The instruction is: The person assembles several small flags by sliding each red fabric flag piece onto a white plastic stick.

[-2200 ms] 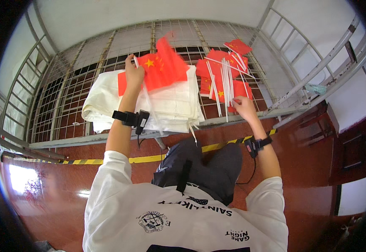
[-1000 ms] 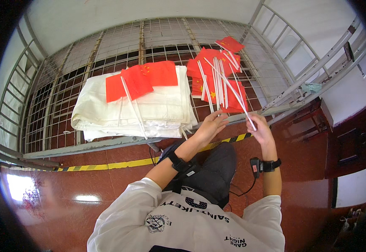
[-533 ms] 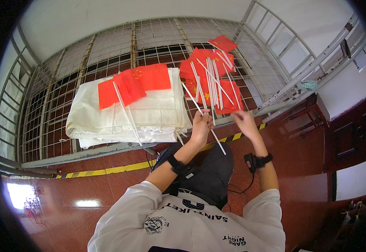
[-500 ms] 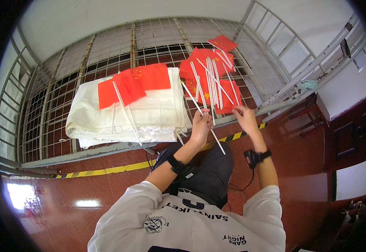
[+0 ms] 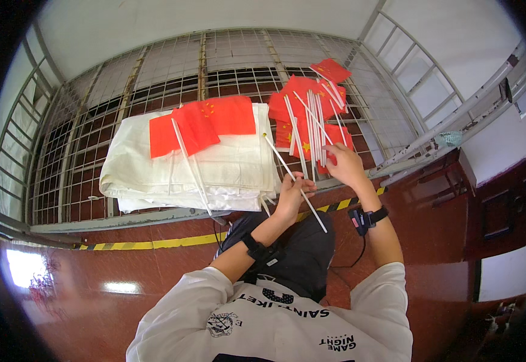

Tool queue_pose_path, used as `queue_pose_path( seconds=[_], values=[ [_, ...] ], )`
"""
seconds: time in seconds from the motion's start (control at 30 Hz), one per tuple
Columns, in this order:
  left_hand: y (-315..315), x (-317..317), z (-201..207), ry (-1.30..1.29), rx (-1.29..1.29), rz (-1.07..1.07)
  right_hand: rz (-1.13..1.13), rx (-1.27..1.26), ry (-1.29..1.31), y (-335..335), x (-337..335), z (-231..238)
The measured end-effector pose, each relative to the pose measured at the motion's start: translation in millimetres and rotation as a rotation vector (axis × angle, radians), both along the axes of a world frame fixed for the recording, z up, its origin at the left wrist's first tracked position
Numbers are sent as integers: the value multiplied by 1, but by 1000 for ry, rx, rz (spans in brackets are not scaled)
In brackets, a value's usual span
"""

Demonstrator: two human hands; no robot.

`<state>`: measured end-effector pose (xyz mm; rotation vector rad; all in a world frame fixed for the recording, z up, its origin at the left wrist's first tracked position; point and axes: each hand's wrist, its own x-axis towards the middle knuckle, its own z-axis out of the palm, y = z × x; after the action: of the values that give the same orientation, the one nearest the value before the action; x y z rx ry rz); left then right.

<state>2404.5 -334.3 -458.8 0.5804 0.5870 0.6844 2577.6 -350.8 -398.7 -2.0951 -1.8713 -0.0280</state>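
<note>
My left hand [image 5: 293,194] is closed round a thin white stick [image 5: 293,173] with a yellowish upper tip. The stick slants from beside the cloth stack down over my knees, and no flag shows on it. My right hand [image 5: 345,164] is at the near edge of a heap of red flags [image 5: 279,105] with yellow stars, its thumb and forefinger apart beside the loose white sticks [image 5: 315,130] on top. Further left, red flags on white sticks [image 5: 192,168] lie across a folded whitish cloth stack [image 5: 129,158].
Everything rests on a metal bed frame [image 5: 136,218] with a wire mesh base [image 5: 94,151]. A barred end [image 5: 405,66] rises at the right. Yellow-and-black tape [image 5: 172,242] runs along the red floor [image 5: 172,271]. A black cable [image 5: 359,256] hangs from my right wrist device [image 5: 361,221].
My right hand has moved slightly left and up against the loose sticks, and its fingers have parted. My left hand keeps its stick, barely shifted. The whole view has moved slightly.
</note>
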Motion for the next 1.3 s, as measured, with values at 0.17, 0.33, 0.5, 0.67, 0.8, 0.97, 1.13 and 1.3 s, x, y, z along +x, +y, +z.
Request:
queue_pose_path(
  seconds=[0.17,0.33,0.5,0.67,0.8,0.97,1.13,1.3],
  values=[
    [2,6,-6,-30,7,-14,197,-192,-63,35,-32,1],
    [7,3,-11,17,4,-33,83,-264,-102,64,-22,-24],
    [8,-1,-12,6,22,-30,64,-192,11,67,-28,-20],
    [7,-1,-7,-23,29,-95,108,-193,37,75,-11,-37],
    [9,-4,-8,-43,22,-93,-64,-163,-43,80,-2,-43],
    [10,-6,-12,-17,31,-88,-172,-302,-62,92,-38,-21],
    [12,-6,-11,-7,43,-106,-146,-344,83,106,-19,-38],
    [12,-9,-14,-51,42,-113,-181,-155,691,104,-12,-4]
  ],
)
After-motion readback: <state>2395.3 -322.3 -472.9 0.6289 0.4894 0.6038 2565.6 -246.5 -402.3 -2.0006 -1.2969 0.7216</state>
